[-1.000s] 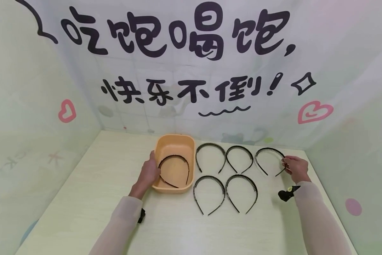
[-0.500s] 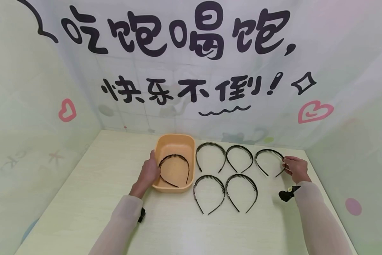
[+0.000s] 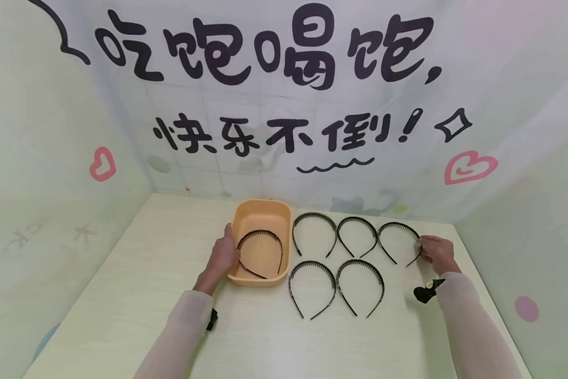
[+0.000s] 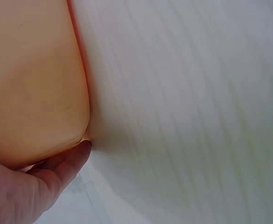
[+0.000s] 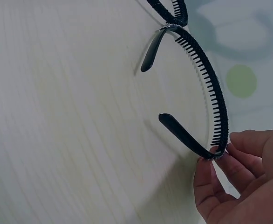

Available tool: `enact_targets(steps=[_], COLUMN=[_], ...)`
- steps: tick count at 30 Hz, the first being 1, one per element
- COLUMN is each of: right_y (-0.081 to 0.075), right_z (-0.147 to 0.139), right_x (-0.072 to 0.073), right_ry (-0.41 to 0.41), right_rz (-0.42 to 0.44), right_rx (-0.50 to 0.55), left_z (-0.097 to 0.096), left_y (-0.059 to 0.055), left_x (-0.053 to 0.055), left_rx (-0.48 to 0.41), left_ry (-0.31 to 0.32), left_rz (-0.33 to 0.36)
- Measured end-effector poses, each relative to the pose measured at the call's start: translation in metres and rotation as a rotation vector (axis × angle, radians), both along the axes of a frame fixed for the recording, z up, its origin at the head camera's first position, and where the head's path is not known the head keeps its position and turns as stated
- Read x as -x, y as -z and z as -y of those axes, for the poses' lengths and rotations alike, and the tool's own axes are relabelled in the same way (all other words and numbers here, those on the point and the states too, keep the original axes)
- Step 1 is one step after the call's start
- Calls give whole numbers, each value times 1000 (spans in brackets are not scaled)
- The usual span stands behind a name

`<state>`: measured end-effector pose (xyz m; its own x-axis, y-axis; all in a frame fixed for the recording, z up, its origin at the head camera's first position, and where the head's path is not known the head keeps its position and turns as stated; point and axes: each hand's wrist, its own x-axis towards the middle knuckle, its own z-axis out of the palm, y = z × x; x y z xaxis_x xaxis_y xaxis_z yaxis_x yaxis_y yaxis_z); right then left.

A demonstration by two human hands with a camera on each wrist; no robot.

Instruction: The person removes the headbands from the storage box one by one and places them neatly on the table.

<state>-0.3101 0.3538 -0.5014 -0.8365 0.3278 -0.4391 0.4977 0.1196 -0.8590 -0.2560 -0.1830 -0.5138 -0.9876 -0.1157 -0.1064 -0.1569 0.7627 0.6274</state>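
Note:
In the head view my left hand (image 3: 224, 253) grips the left side of an orange plastic basin (image 3: 260, 282), its fingers at the outer wall in the left wrist view. One black toothed headband (image 3: 260, 232) lies inside the basin. At the far right of the row, my right hand (image 3: 436, 252) holds another black toothed headband (image 3: 397, 225) by its right arm. The right wrist view shows the thumb and fingertips around that bend, with both tips of the headband (image 5: 219, 100) pointing away from the hand. Its opposite bend meets the neighbouring headband (image 5: 176, 18).
Two more headbands stand in the back row, one beside the basin (image 3: 314, 215) and a smaller one (image 3: 357, 219). In front lie a left headband (image 3: 312, 264) and a right headband (image 3: 361, 262). Printed cloth walls (image 3: 265, 179) border the table (image 3: 137, 305) at the back and sides.
My right hand has slid its headband slightly left and a little nearer, closing the gap to the smaller headband. My left hand stays at the basin.

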Motion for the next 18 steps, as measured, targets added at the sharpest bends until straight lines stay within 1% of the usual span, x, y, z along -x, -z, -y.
enact_targets(steps=[8,11,15,18], right_y=[0,-1,-4,-8], right_z=[1,2,5,14], right_x=[-2,-2,-2,-1], right_ry=[-39,-32,-28,-37], right_rz=[-22,-19,-28,-63], right_rx=[-47,-77,-190,-293], left_z=[-1,-1,0,0], left_y=[-1,-1,-1,-1], left_x=[-1,0,0,0], left_rx=[-5,-11,-11,-8], left_ry=[5,6,7,6], left_rz=[-6,-7,-2,-1])
